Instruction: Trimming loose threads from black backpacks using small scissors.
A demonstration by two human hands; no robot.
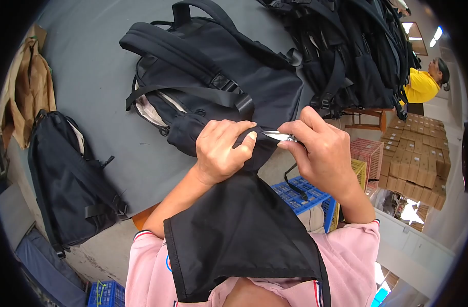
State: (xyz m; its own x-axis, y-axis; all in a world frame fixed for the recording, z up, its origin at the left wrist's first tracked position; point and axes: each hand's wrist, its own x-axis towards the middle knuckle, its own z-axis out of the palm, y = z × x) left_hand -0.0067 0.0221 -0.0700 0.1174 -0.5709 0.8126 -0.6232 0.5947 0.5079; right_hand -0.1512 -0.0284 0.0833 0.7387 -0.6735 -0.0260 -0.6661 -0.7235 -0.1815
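Observation:
A black backpack (264, 71) lies on the grey table before me, its straps uppermost and a zipped opening showing pale lining. My left hand (223, 146) pinches a fold of the bag's black fabric near its bottom edge. Small metal thread snips (279, 135) are gripped in my right hand (321, 148), thumb and fingers closed round them. Their pointed blades reach to the fabric beside my left fingertips. What lies right at the blade tips is too small to make out.
Another black backpack (72, 179) rests at the table's left edge, near brown paper (31, 87). More black backpacks (346, 56) are piled at the far right. Right of me stand a blue crate (301, 195) and stacked cartons (415, 153). A person in yellow (422, 86) is beyond.

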